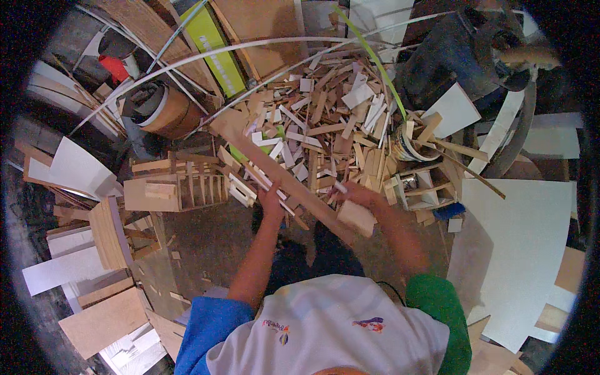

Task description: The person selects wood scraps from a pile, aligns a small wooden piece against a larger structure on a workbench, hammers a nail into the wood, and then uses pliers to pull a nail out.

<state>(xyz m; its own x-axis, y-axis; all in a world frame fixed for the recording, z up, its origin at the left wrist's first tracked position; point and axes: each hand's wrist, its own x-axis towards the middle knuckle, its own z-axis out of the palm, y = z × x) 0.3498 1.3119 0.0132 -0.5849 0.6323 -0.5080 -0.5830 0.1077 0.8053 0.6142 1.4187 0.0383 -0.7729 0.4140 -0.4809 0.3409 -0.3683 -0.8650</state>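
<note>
My left hand (270, 199) is closed around thin white-edged wooden strips (252, 175), at the left edge of a long brown board (275, 165). Whether its fingers also grip that board, I cannot tell. The board slants from the far left down toward my body. On the board's right side, my right hand (364, 199) is closed on a small white-ended wood piece (340, 187); its fingers are slightly blurred. A pale wooden block (357, 219) lies just below this hand, by the board's near end; whether the hand holds it too is unclear.
A heap of wood offcuts (331, 119) spreads ahead of me. A slatted wooden frame (203, 184) stands left, and a round bucket (409, 144) with offcuts stands right. White panels (512, 250) lie far right. Stacked boards (100, 312) lie at the lower left.
</note>
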